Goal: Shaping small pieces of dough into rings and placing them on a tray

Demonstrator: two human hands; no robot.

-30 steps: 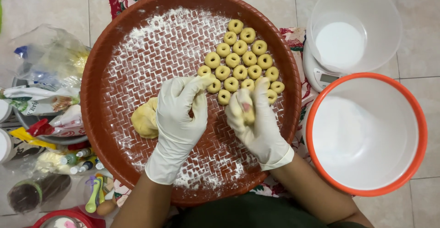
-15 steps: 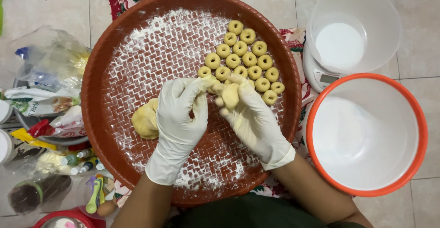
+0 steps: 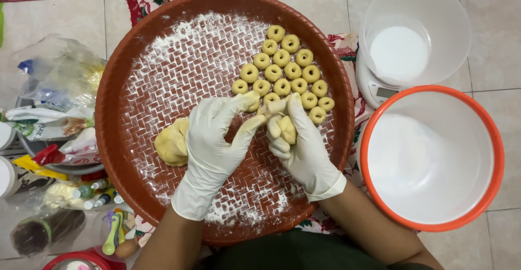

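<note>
A round reddish-brown woven tray (image 3: 135, 85) dusted with flour lies on the floor in front of me. Several small ring-shaped pieces of yellow dough (image 3: 282, 69) sit in rows at its upper right. Both my hands wear white gloves. My right hand (image 3: 301, 145) holds a small piece of dough (image 3: 286, 130) in its curled fingers. My left hand (image 3: 217, 140) reaches its fingertips across to that piece and pinches at it. A larger lump of yellow dough (image 3: 171, 142) rests on the tray just left of my left hand.
A white bowl with an orange rim (image 3: 431, 159) stands at the right. Behind it a clear bowl of white powder (image 3: 412, 36) sits on a white kitchen scale (image 3: 374, 88). Plastic bags (image 3: 59, 80), small bottles (image 3: 95, 191) and packets crowd the left side.
Both hands have drawn together over the tray's middle. The small dough piece has shifted within my right hand's fingers as my left fingertips work it.
</note>
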